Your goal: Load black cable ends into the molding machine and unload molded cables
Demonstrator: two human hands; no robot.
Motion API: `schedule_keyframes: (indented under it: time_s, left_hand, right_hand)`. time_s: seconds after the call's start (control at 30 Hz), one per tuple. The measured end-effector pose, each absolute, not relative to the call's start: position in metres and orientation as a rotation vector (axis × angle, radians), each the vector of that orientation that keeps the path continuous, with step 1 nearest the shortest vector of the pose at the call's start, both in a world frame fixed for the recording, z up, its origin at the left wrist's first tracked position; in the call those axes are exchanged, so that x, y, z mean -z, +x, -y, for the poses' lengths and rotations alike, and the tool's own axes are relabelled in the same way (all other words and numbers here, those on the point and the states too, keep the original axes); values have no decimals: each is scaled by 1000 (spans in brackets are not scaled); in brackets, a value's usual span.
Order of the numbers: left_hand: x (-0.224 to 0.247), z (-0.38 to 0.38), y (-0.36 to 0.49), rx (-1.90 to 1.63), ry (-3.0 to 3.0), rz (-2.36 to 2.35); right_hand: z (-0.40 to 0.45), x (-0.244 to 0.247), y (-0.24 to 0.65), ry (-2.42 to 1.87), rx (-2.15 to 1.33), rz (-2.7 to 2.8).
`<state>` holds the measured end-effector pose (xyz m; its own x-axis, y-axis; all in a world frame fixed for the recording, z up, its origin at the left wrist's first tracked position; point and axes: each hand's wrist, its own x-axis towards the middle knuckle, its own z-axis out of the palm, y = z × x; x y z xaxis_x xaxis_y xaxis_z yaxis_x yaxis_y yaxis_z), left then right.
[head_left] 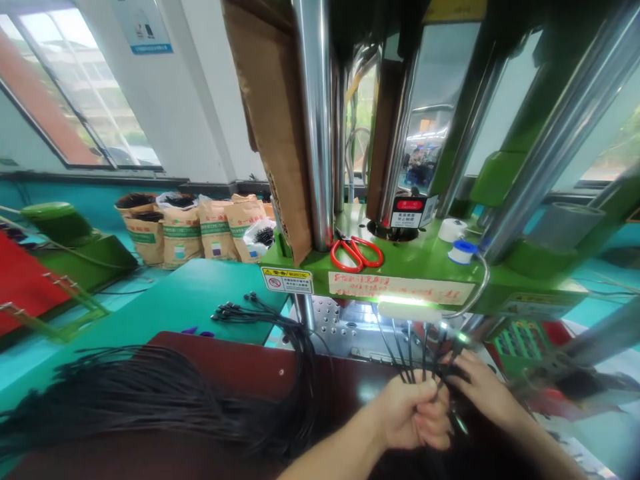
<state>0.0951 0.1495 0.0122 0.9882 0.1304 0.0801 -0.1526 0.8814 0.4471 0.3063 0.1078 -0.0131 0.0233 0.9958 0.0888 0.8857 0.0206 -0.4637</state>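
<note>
My left hand [417,410] is closed round several thin black cables [406,357] that fan upward toward the lit metal plate under the green machine. Right beside it, my right hand [473,377] has its fingers bent at the same cables, near their upper ends; its fingertips are partly blurred and hidden among them. A large bundle of black cables [150,393] lies on the dark red board [200,357] at the left. More cable ends with small connectors [233,310] rest on the green table.
The green machine [485,273] with its steel columns [317,127] rises ahead. Red-handled scissors [357,255] and a white tape roll [463,251] sit on its ledge. Cardboard [280,127] leans against a column. Paper sacks [183,230] stand behind the green table [200,280].
</note>
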Motion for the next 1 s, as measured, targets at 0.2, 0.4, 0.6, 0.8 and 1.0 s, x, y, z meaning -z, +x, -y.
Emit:
schedule_keyframes:
  time_s: [0.2, 0.4, 0.6, 0.8, 1.0]
  left_hand:
    - [-12, -148, 96, -159, 456, 30]
    - [-11, -143, 94, -184, 403, 22]
    - [-26, -107, 90, -334, 335, -39]
    - [-59, -69, 42, -541, 514, -90]
    - [-49, -69, 44, -557, 628, -138]
  right_hand:
    - [-95, 4, 304, -2026, -219, 1967]
    - [-74, -18, 291, -1939, -461, 2176]
    - [-70, -19, 279, -1965, -380, 2262]
    - [-76, -11, 275, -1976, -305, 2286]
    - [-71, -24, 278, -1699, -840, 2052]
